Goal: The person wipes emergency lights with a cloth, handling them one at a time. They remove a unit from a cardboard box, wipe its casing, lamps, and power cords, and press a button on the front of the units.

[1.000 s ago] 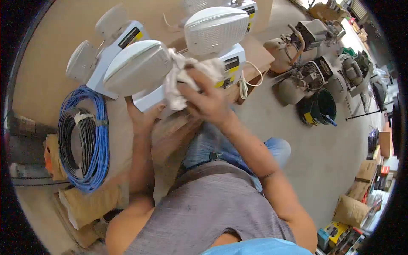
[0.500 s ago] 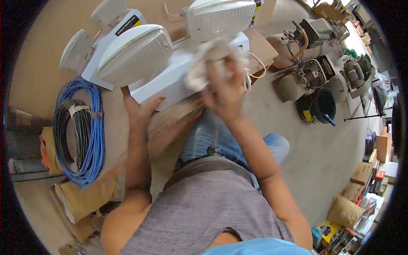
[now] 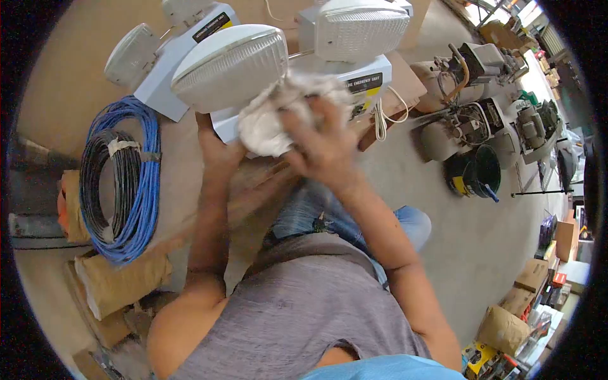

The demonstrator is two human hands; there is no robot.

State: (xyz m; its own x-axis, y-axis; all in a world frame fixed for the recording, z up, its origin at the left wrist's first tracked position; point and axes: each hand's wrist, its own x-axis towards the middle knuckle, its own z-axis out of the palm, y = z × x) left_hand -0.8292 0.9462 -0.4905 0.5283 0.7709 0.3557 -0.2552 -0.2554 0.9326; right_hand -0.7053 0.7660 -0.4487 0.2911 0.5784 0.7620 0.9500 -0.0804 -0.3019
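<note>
A white twin-head emergency light (image 3: 379, 71) rests on the wooden table in front of me, a dark and yellow label on its face. My left hand (image 3: 218, 147) grips the lower left end of its housing, the thumb in front and the other fingers mostly hidden. Bunched under my right hand (image 3: 322, 140) is a white cloth (image 3: 263, 126), pressed against the front of the housing and covering its middle. That hand is slightly blurred. Another emergency light (image 3: 180, 60) of the same kind stands behind on the left.
Coils of blue cable (image 3: 147, 183) and black cable (image 3: 126, 161) lie on the table at left. A white cord (image 3: 381, 120) hangs at the light's right end. Air compressors (image 3: 456, 130) and a black bucket (image 3: 474, 171) stand on the floor at right. Cardboard boxes (image 3: 535, 274) sit further right.
The cloth in my right hand has moved left and down across the housing, uncovering the label. The lights and table appear shifted right and slightly up in view. My left hand keeps its grip.
</note>
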